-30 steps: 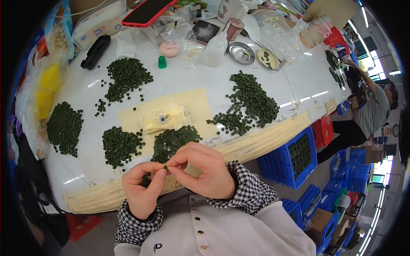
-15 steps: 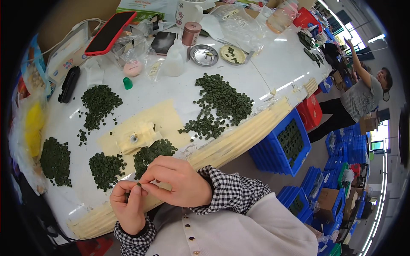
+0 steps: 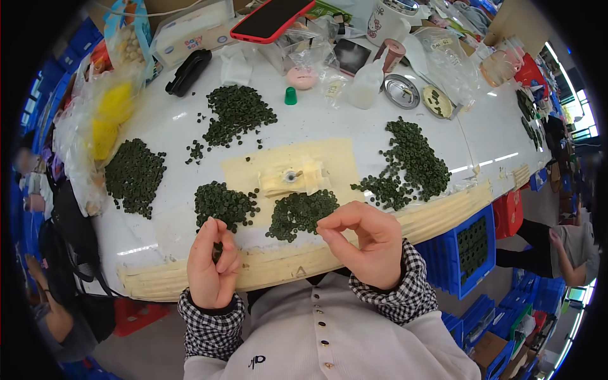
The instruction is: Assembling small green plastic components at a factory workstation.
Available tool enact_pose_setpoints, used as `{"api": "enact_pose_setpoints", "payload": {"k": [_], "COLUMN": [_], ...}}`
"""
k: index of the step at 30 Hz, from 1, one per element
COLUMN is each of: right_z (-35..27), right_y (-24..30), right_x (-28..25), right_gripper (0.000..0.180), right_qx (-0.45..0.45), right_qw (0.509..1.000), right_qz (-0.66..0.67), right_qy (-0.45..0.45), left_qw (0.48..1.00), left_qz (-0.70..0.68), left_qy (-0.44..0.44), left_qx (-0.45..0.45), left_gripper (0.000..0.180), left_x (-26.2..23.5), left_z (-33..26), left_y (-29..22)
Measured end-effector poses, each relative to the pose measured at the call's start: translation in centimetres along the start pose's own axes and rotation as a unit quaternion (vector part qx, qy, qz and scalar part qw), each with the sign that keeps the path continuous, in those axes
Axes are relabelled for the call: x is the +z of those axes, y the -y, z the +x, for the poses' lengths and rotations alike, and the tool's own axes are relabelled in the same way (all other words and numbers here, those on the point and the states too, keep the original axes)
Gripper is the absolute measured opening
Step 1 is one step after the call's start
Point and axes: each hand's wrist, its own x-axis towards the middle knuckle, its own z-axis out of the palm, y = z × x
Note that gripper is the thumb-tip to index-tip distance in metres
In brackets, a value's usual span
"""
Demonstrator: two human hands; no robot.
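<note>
My left hand (image 3: 214,265) is closed beside a pile of small dark green rings (image 3: 225,206), its thumb and fingertips pressed together. Dark green pieces (image 3: 217,252) show between its curled fingers and palm. My right hand (image 3: 370,244) pinches thumb and forefinger together at the right edge of another ring pile (image 3: 301,215); whatever sits between those fingertips is too small to make out. Behind that pile, a cream taped block (image 3: 278,182) holds a small round metal piece (image 3: 291,177).
More dark green pieces lie in heaps at left (image 3: 135,177), far left (image 3: 237,117) and right (image 3: 415,158). A red-edged phone (image 3: 272,20), a green cap (image 3: 290,96), a squeeze bottle (image 3: 366,85) and tins stand behind. A blue crate (image 3: 472,253) is past the padded table edge (image 3: 209,282).
My hands were together fingertip to fingertip; now they are apart, the right one by the nearer ring pile. The view has turned, shifting the table rightward.
</note>
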Motion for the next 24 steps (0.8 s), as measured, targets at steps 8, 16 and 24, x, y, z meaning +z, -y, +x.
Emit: {"api": "enact_pose_setpoints", "payload": {"k": [8, 16, 24], "right_z": [-0.3, -0.4, -0.5], "right_y": [-1.0, -1.0, -1.2], "right_x": [-0.2, 0.0, -0.3], "right_gripper": [0.017, 0.016, 0.015], "right_qx": [0.137, 0.160, 0.115], "right_qw": [0.979, 0.975, 0.987], "right_qz": [0.141, 0.148, 0.110], "right_qy": [0.044, 0.040, 0.000], "left_qw": [0.987, 0.975, 0.976], "left_qz": [-0.145, -0.118, -0.077], "left_qy": [0.025, 0.137, 0.117], "left_qx": [-0.060, -0.133, -0.166], "left_gripper": [0.025, 0.024, 0.026], "left_x": [2.3, 3.2, 4.8], "left_z": [-0.6, -0.4, -0.2], "left_y": [0.1, 1.9, 2.6]}}
